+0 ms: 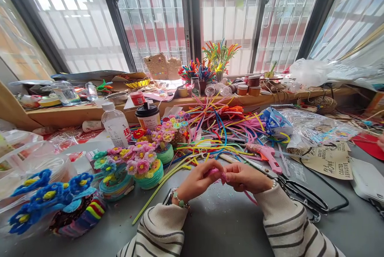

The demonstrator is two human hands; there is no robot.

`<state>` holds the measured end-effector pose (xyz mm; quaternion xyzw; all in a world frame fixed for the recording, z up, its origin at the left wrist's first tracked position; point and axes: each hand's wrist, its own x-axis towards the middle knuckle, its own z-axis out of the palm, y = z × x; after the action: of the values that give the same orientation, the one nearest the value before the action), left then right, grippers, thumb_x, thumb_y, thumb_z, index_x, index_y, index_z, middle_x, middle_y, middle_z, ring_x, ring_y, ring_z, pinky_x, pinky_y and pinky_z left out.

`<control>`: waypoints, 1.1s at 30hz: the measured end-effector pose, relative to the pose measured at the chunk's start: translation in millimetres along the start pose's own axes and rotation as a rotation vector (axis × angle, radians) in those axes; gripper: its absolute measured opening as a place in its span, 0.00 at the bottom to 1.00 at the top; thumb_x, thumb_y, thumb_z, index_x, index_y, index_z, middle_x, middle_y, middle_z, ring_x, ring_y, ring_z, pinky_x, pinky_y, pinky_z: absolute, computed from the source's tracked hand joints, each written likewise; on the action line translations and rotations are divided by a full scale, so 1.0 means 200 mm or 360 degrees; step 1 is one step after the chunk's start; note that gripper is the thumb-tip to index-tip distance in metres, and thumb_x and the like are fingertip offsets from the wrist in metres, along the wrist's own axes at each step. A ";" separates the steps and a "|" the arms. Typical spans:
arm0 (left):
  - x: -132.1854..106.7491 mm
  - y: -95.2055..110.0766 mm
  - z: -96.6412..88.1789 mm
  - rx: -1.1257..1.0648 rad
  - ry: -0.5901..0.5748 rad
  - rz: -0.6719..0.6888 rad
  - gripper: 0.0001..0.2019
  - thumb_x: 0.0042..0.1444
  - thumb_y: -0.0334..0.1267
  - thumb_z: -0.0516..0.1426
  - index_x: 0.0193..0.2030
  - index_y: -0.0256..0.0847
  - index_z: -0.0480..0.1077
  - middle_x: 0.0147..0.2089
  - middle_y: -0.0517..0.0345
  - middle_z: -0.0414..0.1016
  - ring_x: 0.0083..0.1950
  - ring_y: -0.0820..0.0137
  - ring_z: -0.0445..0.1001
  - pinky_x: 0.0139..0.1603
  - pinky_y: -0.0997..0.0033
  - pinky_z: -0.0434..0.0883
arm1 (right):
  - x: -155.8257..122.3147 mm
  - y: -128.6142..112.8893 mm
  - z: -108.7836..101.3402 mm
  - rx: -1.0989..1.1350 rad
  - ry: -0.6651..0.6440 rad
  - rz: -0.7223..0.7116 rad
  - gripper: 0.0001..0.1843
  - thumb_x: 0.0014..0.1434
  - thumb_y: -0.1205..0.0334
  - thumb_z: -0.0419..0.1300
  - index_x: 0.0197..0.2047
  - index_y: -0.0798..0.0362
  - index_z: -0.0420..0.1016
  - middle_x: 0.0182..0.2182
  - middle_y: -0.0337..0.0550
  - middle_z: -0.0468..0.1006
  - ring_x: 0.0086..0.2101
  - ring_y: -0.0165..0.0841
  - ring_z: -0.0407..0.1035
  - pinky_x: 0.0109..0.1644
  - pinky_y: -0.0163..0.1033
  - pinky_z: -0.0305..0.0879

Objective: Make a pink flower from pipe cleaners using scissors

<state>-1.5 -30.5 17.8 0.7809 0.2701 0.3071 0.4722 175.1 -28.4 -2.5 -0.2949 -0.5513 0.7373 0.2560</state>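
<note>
Both of my hands meet over the grey table (222, 225), pinching a pink pipe cleaner (222, 176) between their fingertips. My left hand (198, 180) is closed on one end, with a beaded bracelet and a watch at its wrist. My right hand (244, 177) is closed on the other part, and the pink strand trails down under it toward the striped sleeve. A loose heap of coloured pipe cleaners (222, 123) lies just beyond my hands. Pipe-cleaner flower pots (144, 165) stand to the left of my left hand.
A pink glue gun (267, 155) and black scissors (300, 195) lie right of my hands. Blue pipe-cleaner flowers (51, 197) sit at the near left. A water bottle (115, 125) and a lidded cup (148, 116) stand behind the pots. A cluttered wooden ledge (90, 111) runs under the windows.
</note>
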 end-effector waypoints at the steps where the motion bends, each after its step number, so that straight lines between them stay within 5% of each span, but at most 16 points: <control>1: 0.00 0.00 0.00 -0.0029 -0.0007 -0.0004 0.08 0.54 0.40 0.48 0.32 0.39 0.62 0.28 0.60 0.63 0.30 0.75 0.61 0.31 0.76 0.60 | 0.00 0.00 0.00 -0.0035 0.0042 -0.0017 0.16 0.47 0.52 0.60 0.25 0.58 0.65 0.15 0.27 0.50 0.14 0.17 0.39 0.16 0.30 0.32; 6: 0.01 -0.01 0.01 0.0038 0.0098 -0.0012 0.08 0.55 0.40 0.46 0.35 0.39 0.59 0.27 0.61 0.63 0.29 0.74 0.63 0.30 0.76 0.61 | 0.00 -0.02 0.01 -0.0346 0.0305 -0.0134 0.14 0.47 0.53 0.60 0.27 0.58 0.71 0.14 0.28 0.55 0.14 0.18 0.41 0.16 0.30 0.33; 13: 0.02 -0.05 -0.01 0.1129 0.0143 -0.0023 0.14 0.56 0.41 0.42 0.26 0.39 0.63 0.23 0.60 0.65 0.26 0.74 0.61 0.26 0.76 0.54 | 0.03 0.01 -0.01 -0.0930 0.0514 -0.0394 0.17 0.47 0.50 0.58 0.27 0.58 0.75 0.17 0.34 0.64 0.19 0.23 0.53 0.21 0.30 0.46; 17: 0.02 -0.06 -0.02 0.1361 0.0087 -0.0106 0.17 0.55 0.42 0.42 0.22 0.39 0.63 0.21 0.60 0.64 0.24 0.74 0.60 0.25 0.75 0.51 | 0.05 0.04 -0.01 -0.1509 0.0569 -0.0626 0.19 0.52 0.49 0.53 0.27 0.57 0.76 0.18 0.38 0.68 0.21 0.26 0.57 0.24 0.31 0.51; 22: 0.02 -0.06 -0.01 0.1207 0.0067 -0.0287 0.17 0.54 0.41 0.43 0.19 0.39 0.63 0.18 0.62 0.60 0.22 0.75 0.57 0.23 0.75 0.48 | 0.06 0.05 0.00 -0.2149 0.0566 -0.0805 0.20 0.57 0.53 0.47 0.27 0.55 0.75 0.17 0.39 0.68 0.21 0.26 0.59 0.24 0.31 0.50; 26: 0.04 -0.07 -0.02 0.0986 0.0130 -0.0415 0.16 0.50 0.39 0.45 0.15 0.38 0.59 0.16 0.63 0.55 0.21 0.75 0.54 0.22 0.74 0.47 | 0.07 0.06 0.03 -0.2536 0.0761 -0.0814 0.21 0.59 0.56 0.45 0.25 0.54 0.73 0.19 0.40 0.69 0.21 0.27 0.61 0.23 0.32 0.48; 33: 0.05 -0.14 -0.03 0.0507 0.0334 -0.0566 0.16 0.46 0.38 0.47 0.10 0.40 0.51 0.12 0.65 0.49 0.17 0.76 0.49 0.19 0.74 0.47 | 0.10 0.08 0.11 -0.2754 0.1060 -0.0787 0.15 0.60 0.64 0.45 0.35 0.55 0.72 0.22 0.44 0.72 0.25 0.31 0.65 0.25 0.33 0.49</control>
<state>-2.5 -7.7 -2.7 0.7495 0.4957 0.2522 0.3591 144.5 -33.6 -15.7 -0.4515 -0.8503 -0.1218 0.2415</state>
